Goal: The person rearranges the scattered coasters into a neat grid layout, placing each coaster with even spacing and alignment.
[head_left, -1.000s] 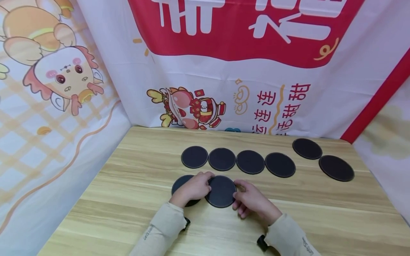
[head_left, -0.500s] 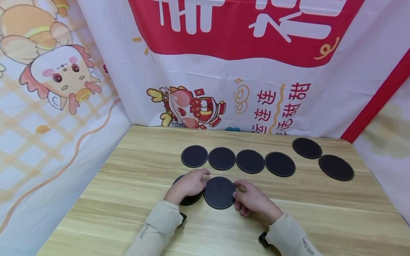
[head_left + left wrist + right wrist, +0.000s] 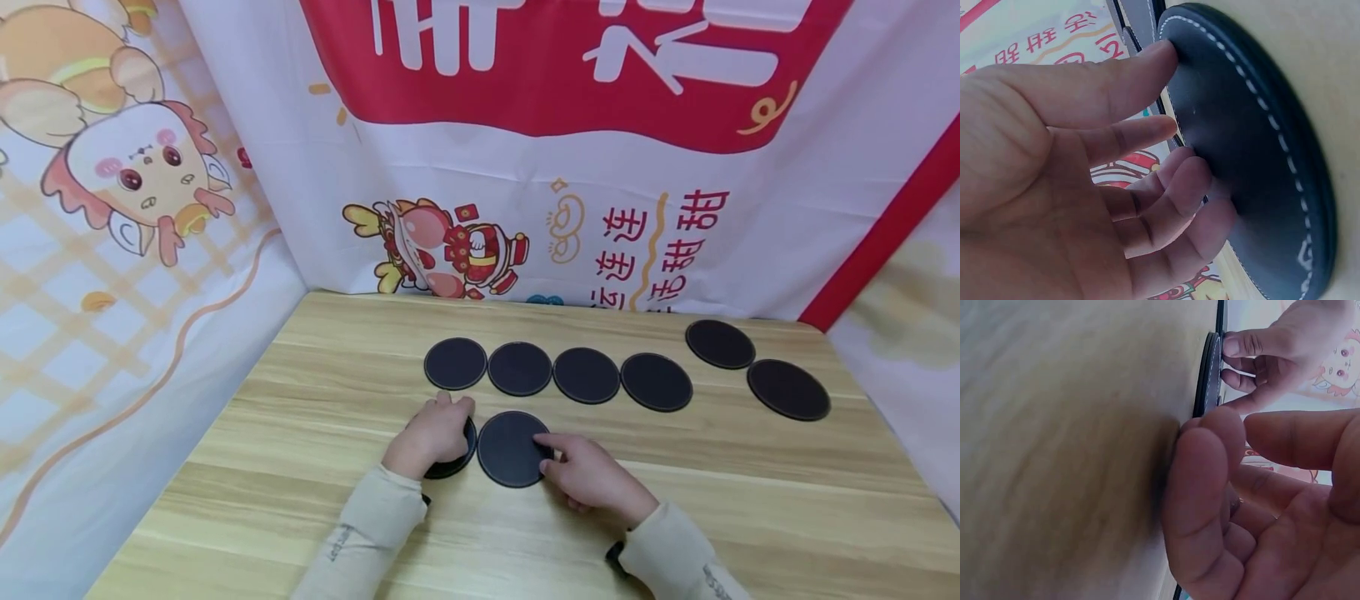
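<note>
In the head view two round black coasters lie side by side at the front, their edges meeting or nearly so. My left hand (image 3: 433, 433) covers much of the left coaster (image 3: 450, 468). In the left wrist view, the thumb and loosely bent fingertips rest on that coaster's white-stitched top (image 3: 1254, 150). My right hand (image 3: 592, 477) is at the right edge of the other coaster (image 3: 512, 450). Its index finger reaches onto the top, and the thumb is by the rim. The right wrist view shows its other fingers bent near the wood.
Behind them runs a row of several black coasters, from the leftmost one (image 3: 455, 363) to the rightmost one (image 3: 656, 382). Two more, a rear coaster (image 3: 720, 344) and a nearer coaster (image 3: 788, 389), lie at the right. A printed cloth (image 3: 300, 167) hangs along the wooden table's (image 3: 300, 417) back edge.
My left hand has shifted left, off the right coaster's edge and onto the left coaster. My right index finger has moved from the rim onto the right coaster's top.
</note>
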`<action>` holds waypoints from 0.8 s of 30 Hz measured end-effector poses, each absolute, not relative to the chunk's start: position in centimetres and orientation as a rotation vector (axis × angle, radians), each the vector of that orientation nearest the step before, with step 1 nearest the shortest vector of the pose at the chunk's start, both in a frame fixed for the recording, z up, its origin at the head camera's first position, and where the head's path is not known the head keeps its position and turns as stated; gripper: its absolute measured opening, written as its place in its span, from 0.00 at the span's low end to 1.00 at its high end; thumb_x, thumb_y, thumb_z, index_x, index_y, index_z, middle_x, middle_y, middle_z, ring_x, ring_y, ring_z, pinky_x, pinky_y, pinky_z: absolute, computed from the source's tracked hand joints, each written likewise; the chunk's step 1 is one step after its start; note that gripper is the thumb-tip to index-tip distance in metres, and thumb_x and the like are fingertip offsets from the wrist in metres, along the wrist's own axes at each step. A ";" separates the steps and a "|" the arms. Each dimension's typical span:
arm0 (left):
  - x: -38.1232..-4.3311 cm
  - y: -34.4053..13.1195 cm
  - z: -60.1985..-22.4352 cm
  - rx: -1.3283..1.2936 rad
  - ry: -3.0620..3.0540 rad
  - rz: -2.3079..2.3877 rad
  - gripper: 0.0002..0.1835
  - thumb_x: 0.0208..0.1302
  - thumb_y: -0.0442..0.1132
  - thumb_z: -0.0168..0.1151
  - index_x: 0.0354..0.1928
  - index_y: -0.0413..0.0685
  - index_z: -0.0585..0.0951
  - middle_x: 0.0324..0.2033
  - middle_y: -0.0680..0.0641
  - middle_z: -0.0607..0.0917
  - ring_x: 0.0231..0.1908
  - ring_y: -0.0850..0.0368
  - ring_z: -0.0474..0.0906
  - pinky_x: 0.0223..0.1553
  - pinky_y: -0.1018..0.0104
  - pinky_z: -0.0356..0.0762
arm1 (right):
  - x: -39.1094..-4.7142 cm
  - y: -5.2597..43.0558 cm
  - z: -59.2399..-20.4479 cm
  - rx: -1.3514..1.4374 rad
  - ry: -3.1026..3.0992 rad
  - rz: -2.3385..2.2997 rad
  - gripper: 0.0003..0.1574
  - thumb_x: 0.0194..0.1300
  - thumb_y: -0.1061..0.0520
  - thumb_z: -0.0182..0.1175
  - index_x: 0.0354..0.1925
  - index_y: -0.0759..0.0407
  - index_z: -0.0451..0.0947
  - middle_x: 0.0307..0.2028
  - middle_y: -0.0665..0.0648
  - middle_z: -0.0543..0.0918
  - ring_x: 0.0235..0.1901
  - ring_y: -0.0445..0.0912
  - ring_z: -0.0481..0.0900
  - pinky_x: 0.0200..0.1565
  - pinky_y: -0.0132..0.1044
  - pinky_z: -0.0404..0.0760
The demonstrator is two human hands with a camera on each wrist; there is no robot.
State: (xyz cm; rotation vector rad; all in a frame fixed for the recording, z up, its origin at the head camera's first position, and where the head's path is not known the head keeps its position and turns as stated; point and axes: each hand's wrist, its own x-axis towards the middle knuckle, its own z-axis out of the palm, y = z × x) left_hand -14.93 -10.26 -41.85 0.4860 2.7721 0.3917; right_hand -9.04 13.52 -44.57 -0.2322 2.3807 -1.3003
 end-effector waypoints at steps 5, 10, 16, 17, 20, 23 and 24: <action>-15.1 -9.8 -41.8 0.510 2.766 0.404 0.20 0.60 0.27 0.59 0.54 0.43 0.79 0.50 0.32 0.73 0.49 0.38 0.72 0.47 0.45 0.77 | -8.8 13.6 -44.1 -0.220 2.403 -1.269 0.30 0.74 0.60 0.56 0.71 0.62 0.69 0.14 0.52 0.71 0.10 0.43 0.68 0.12 0.35 0.69; -15.3 -10.0 -41.6 0.509 2.759 0.402 0.22 0.61 0.29 0.61 0.60 0.42 0.78 0.52 0.32 0.74 0.51 0.37 0.73 0.49 0.45 0.77 | -9.3 14.8 -43.2 -0.213 2.401 -1.316 0.32 0.74 0.62 0.55 0.74 0.57 0.66 0.17 0.55 0.74 0.11 0.43 0.68 0.15 0.35 0.70; -15.0 -10.0 -40.4 0.503 2.729 0.474 0.28 0.71 0.42 0.63 0.69 0.41 0.73 0.63 0.34 0.74 0.65 0.36 0.69 0.62 0.44 0.69 | -10.5 19.7 -40.8 -0.179 2.458 -1.445 0.31 0.73 0.64 0.54 0.72 0.60 0.67 0.21 0.61 0.77 0.15 0.47 0.72 0.19 0.39 0.75; -15.1 -9.8 -40.2 0.519 2.718 0.500 0.28 0.72 0.43 0.62 0.70 0.41 0.73 0.64 0.35 0.74 0.67 0.37 0.67 0.64 0.44 0.67 | -10.6 20.9 -40.5 -0.170 2.476 -1.456 0.30 0.73 0.63 0.54 0.72 0.61 0.67 0.22 0.61 0.78 0.15 0.47 0.73 0.19 0.39 0.75; -15.3 -8.7 -39.5 0.588 2.676 0.554 0.27 0.73 0.44 0.61 0.70 0.43 0.73 0.63 0.40 0.77 0.68 0.41 0.67 0.66 0.46 0.65 | -11.0 24.7 -40.1 -0.131 2.553 -1.437 0.30 0.74 0.63 0.54 0.70 0.67 0.66 0.25 0.61 0.78 0.18 0.49 0.76 0.21 0.42 0.78; -15.9 -6.6 -38.8 0.698 2.641 0.573 0.26 0.73 0.44 0.60 0.69 0.45 0.74 0.57 0.43 0.81 0.63 0.47 0.73 0.64 0.50 0.68 | -11.6 29.0 -39.9 -0.065 2.685 -1.291 0.29 0.75 0.62 0.52 0.69 0.72 0.64 0.28 0.62 0.79 0.21 0.50 0.78 0.23 0.44 0.80; -16.1 -5.8 -38.6 0.734 2.631 0.571 0.26 0.73 0.44 0.60 0.69 0.46 0.74 0.56 0.44 0.81 0.60 0.49 0.74 0.62 0.52 0.69 | -11.9 30.6 -40.0 -0.042 2.728 -1.227 0.29 0.75 0.61 0.52 0.69 0.74 0.64 0.30 0.63 0.80 0.21 0.51 0.79 0.24 0.44 0.80</action>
